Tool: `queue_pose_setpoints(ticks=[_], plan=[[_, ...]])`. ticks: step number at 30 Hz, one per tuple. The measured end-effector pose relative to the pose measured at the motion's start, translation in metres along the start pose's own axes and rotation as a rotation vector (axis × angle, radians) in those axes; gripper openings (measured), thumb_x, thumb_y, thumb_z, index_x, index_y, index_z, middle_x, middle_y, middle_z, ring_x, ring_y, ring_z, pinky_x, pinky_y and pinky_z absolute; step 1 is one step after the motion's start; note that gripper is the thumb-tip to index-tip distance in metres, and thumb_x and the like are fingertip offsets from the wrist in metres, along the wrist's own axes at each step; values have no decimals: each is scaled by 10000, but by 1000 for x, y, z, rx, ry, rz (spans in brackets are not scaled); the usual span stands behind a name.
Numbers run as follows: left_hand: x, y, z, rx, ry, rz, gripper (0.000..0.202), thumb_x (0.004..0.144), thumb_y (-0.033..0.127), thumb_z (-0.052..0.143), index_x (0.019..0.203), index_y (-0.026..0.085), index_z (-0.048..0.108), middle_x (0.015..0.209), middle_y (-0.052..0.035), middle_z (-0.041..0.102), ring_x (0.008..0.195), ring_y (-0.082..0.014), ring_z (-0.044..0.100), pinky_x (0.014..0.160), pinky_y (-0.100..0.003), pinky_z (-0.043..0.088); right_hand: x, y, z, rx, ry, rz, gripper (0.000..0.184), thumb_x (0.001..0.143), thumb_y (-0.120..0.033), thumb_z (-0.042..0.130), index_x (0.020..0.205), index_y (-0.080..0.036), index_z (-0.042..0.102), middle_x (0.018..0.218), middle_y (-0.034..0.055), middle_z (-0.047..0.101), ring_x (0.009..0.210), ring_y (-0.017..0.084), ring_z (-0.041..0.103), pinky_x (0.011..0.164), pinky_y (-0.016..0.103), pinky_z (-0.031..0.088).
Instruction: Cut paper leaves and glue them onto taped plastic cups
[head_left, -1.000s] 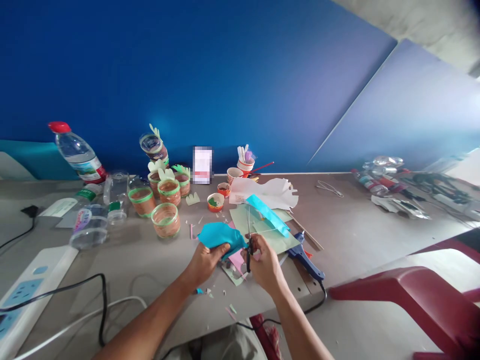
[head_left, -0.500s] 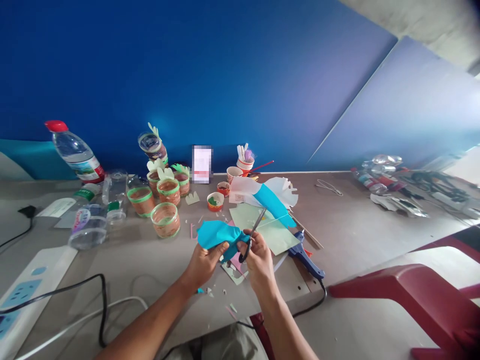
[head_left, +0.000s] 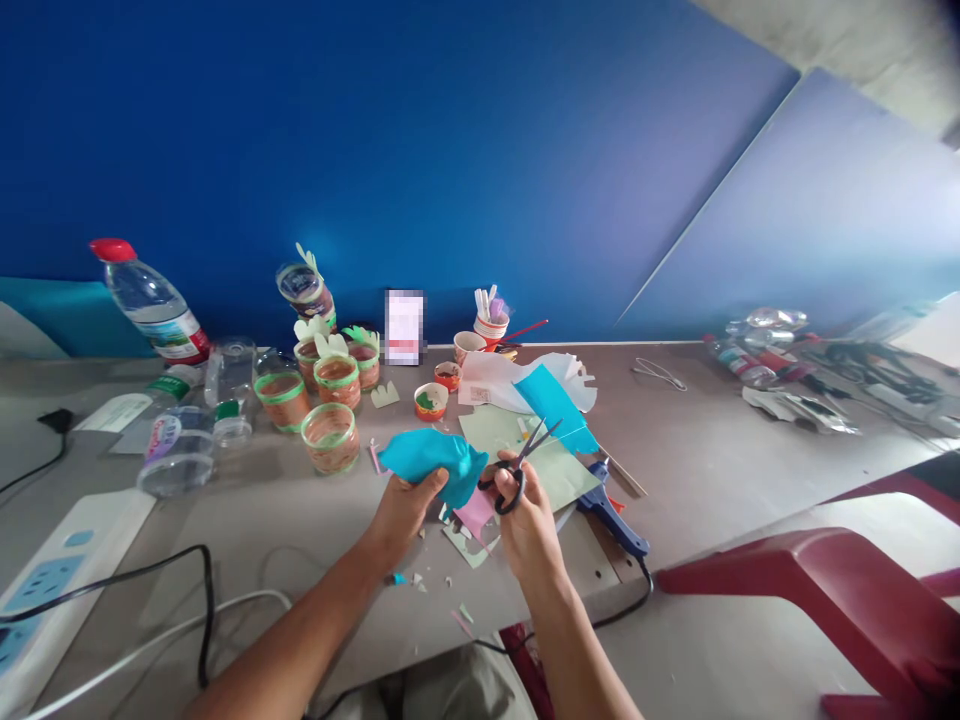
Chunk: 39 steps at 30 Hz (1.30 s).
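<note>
My left hand (head_left: pixel 405 510) grips a piece of turquoise paper (head_left: pixel 431 458), held above the table with its far part curled. My right hand (head_left: pixel 525 510) holds black scissors (head_left: pixel 525 458) by the handles, blades parted and pointing up and to the right. The blades sit at a second flap of turquoise paper (head_left: pixel 555 405) that sticks up to the right. A pink scrap (head_left: pixel 474 512) and small offcuts lie on the table under my hands.
Several orange-wrapped clear cups (head_left: pixel 330 437) stand at the left, with plastic water bottles (head_left: pixel 154 310) and a power strip (head_left: pixel 52 580) with cables. Pale green and white sheets (head_left: pixel 555 470), small paper cups (head_left: pixel 431 402) and a blue glue gun (head_left: pixel 611 510) lie nearby. A red chair (head_left: pixel 825 595) is at the right.
The scissors swung from upright to pointing up-right and their blades opened. The turquoise flap turned toward the right. My left hand lifted its paper slightly to the left.
</note>
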<state>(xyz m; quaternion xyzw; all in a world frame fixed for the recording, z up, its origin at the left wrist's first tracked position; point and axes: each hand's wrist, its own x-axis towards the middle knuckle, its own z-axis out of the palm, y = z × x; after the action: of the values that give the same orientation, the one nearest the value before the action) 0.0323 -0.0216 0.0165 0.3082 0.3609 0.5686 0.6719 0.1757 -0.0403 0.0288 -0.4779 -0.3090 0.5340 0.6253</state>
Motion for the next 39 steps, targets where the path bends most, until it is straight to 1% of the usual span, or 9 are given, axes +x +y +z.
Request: queue_pose_setpoints(ticks=[5, 12, 16, 19, 23, 27, 31, 35, 39], plan=[[-7, 3, 5, 57, -103, 30, 202, 741, 267, 755, 904, 149, 741, 968, -92, 747, 904, -245, 674, 864, -357, 505, 5, 6, 2, -88, 14, -42, 519, 591, -376, 799, 1028, -228, 561, 719, -33, 561, 645, 134, 517, 585, 262, 422], [-1, -1, -2, -134, -129, -174, 308, 700, 315, 793, 926, 132, 693, 872, -86, 742, 774, -223, 694, 727, -341, 546, 5, 2, -1, 90, -59, 82, 467, 548, -353, 832, 926, -223, 590, 654, -32, 561, 565, 135, 497, 528, 274, 376], [2, 4, -4, -194, -157, -269, 307, 749, 352, 748, 952, 134, 674, 862, -91, 741, 770, -219, 701, 723, -336, 552, 8, -3, -3, 115, -72, 98, 475, 525, -337, 855, 904, -213, 597, 657, -32, 548, 576, 126, 480, 549, 269, 384], [3, 5, -7, -186, -134, -241, 292, 757, 357, 741, 944, 143, 670, 819, -67, 737, 689, -187, 684, 658, -301, 537, 9, -6, -4, 65, -70, 79, 460, 554, -362, 845, 920, -209, 612, 655, -39, 520, 568, 113, 448, 535, 254, 365], [3, 0, -9, -60, -78, -153, 275, 752, 399, 737, 713, 146, 635, 548, -1, 643, 448, -113, 559, 493, -233, 441, 2, -9, -9, -81, -29, -63, 422, 661, -442, 780, 986, -222, 624, 716, -26, 532, 644, 128, 480, 584, 254, 394], [-1, -1, -7, 5, -5, -130, 304, 754, 432, 722, 657, 164, 615, 533, -18, 659, 519, -146, 619, 597, -257, 487, -19, -7, -17, -196, -2, -133, 422, 739, -504, 712, 1044, -232, 606, 816, 10, 592, 763, 165, 542, 693, 285, 439], [0, 4, 0, -115, 84, -111, 340, 663, 457, 790, 688, 164, 620, 565, -20, 690, 553, -166, 656, 721, -317, 525, -44, 1, -21, -264, -8, -127, 442, 791, -557, 643, 1067, -215, 604, 775, 20, 598, 738, 173, 541, 673, 287, 442], [0, 9, 4, -193, 82, -98, 355, 636, 446, 813, 658, 163, 600, 574, -26, 702, 573, -162, 675, 752, -318, 532, -60, 9, -22, -317, -85, -87, 447, 817, -573, 607, 1069, -204, 628, 829, 51, 627, 785, 194, 565, 724, 310, 460], [-1, 11, 6, -213, 63, -129, 376, 613, 443, 830, 633, 167, 576, 577, -44, 714, 583, -175, 690, 745, -313, 532, -59, 8, -22, -342, -104, -62, 453, 808, -575, 618, 1065, -203, 628, 850, 53, 618, 806, 194, 557, 725, 303, 458]])
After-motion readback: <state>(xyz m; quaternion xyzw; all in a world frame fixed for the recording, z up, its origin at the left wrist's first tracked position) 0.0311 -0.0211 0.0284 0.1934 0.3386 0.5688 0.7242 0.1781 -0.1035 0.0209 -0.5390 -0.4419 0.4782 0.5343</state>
